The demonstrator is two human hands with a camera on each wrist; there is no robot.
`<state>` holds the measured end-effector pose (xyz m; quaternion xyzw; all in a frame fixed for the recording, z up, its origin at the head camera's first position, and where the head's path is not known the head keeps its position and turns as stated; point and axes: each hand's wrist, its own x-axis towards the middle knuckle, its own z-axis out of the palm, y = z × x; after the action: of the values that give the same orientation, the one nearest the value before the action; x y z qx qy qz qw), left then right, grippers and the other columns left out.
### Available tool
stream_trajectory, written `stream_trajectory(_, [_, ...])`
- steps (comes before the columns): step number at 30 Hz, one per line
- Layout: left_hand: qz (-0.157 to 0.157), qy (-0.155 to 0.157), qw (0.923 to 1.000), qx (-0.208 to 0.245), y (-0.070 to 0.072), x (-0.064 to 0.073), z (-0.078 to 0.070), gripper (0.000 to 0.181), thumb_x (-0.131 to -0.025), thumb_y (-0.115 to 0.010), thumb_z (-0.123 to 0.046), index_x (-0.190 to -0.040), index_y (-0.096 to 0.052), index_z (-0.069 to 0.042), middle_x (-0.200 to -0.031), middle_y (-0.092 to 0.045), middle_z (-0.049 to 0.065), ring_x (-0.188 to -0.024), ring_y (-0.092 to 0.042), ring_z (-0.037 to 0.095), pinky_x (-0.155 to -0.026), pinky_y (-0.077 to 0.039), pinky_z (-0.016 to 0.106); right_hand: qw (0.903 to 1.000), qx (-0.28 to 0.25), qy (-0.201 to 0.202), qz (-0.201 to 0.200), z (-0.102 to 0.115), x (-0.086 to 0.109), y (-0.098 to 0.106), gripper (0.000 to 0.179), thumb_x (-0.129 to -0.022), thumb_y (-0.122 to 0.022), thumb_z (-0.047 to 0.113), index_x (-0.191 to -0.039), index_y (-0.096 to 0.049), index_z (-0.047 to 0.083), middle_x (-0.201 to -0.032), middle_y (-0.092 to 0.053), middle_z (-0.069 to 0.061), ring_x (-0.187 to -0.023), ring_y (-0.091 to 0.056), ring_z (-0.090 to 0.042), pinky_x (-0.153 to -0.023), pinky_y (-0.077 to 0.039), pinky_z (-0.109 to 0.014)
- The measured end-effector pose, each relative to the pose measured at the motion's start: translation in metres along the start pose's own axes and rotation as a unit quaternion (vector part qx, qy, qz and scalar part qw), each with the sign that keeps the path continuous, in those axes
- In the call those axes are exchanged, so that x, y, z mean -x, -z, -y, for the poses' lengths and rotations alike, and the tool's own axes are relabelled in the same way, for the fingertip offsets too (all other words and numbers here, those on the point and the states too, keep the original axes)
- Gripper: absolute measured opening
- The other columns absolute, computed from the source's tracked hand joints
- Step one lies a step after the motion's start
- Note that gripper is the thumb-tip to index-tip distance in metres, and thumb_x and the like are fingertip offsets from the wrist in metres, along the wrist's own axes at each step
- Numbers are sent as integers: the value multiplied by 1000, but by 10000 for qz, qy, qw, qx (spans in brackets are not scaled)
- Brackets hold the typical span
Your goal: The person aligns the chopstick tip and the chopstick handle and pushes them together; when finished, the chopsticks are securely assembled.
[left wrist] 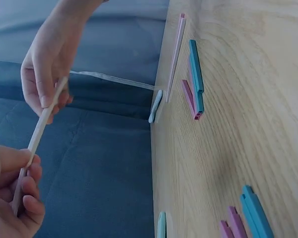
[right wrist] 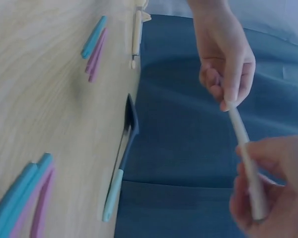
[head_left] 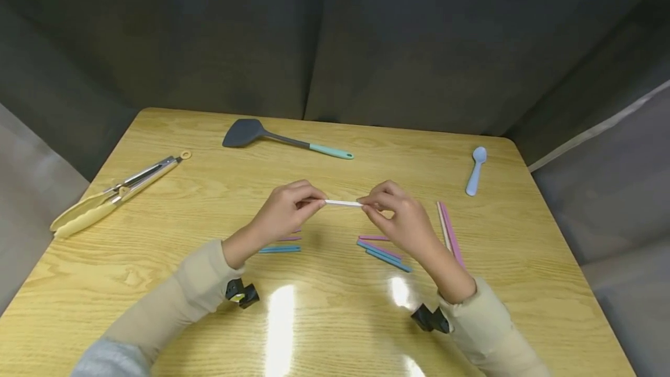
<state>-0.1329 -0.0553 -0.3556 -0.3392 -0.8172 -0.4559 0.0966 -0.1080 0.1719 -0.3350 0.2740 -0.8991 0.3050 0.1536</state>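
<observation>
A slim white stick (head_left: 342,203), like a chopstick, spans the space between my two hands above the table. My left hand (head_left: 285,208) pinches one end between thumb and fingers. At the other end, my right hand (head_left: 403,214) pinches it the same way; in the right wrist view the stick's tip (right wrist: 260,214) shows past the thumb. Part of each end is hidden by fingers in the head view. Below the right hand lie short blue sticks (head_left: 388,260) and pink sticks (head_left: 373,237). More blue sticks (head_left: 281,249) and pink sticks (left wrist: 237,221) lie beneath the left hand.
A longer pink stick (head_left: 452,233) and white stick (head_left: 443,223) lie side by side right of my right hand. Behind it is a light-blue spoon (head_left: 475,172). A spatula (head_left: 285,139) lies near the table's back edge, tongs (head_left: 123,192) at the left. Dark curtains (head_left: 314,34) hang behind.
</observation>
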Motion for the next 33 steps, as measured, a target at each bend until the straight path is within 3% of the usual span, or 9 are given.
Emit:
stream_trajectory(7, [265,-110,9995,-113,-2,-3,3,9,-84,-61,-6,-90,-68,-4,-79,-59,1,-63,-49,8,-54,-42,21,9963,813,234,120,0,3,4,11,-72,-73,4,-81,-71,8,-79,-60,-2,-71,-53,-16,-57,-43,-27])
stream_trajectory(11, [339,57,9993,-172,-2,-2,4,26,-84,-61,-7,-110,-61,-5,-105,-54,7,-90,-51,17,-70,-45,29,9949,984,134,147,-4,9,5,10,-73,-72,3,-82,-70,7,-79,-60,-2,-69,-55,-15,-54,-45,-25])
stream_trajectory(14, [198,261,9992,-230,-2,-2,8,44,-82,-61,-7,-125,-49,-7,-123,-42,11,-110,-41,23,-82,-41,35,9947,1010,-168,100,-13,16,2,9,-74,-71,3,-83,-69,6,-78,-60,-2,-67,-54,-14,-53,-44,-24])
stream_trajectory(17, [116,445,9986,-269,-2,-2,14,52,-82,-61,-7,-130,-42,-8,-128,-36,11,-116,-36,23,-84,-40,35,9938,925,-623,53,-27,27,-1,9,-75,-69,3,-84,-69,5,-76,-59,-3,-63,-53,-13,-51,-43,-24])
stream_trajectory(20, [163,618,9976,-247,-3,1,22,52,-83,-61,-6,-131,-41,-8,-128,-36,11,-112,-38,24,-83,-41,35,9894,916,-1126,45,-42,42,-2,11,-77,-68,4,-87,-68,4,-75,-59,-2,-62,-53,-14,-49,-41,-25])
stream_trajectory(25, [520,901,9938,-402,-4,6,35,47,-86,-59,-9,-130,-42,-7,-124,-38,12,-102,-44,24,-82,-42,36,9767,1022,-1884,61,-66,67,-1,11,-77,-65,3,-88,-66,1,-75,-59,-4,-62,-55,-17,-50,-42,-29])
stream_trajectory(33, [884,1372,9838,-741,-6,13,55,48,-86,-58,-8,-131,-41,-8,-126,-36,12,-104,-46,27,-83,-44,38,9512,1022,-2894,303,-88,91,9,16,-81,-61,5,-90,-63,-8,-73,-61,-14,-57,-55,-20,-50,-45,-33])
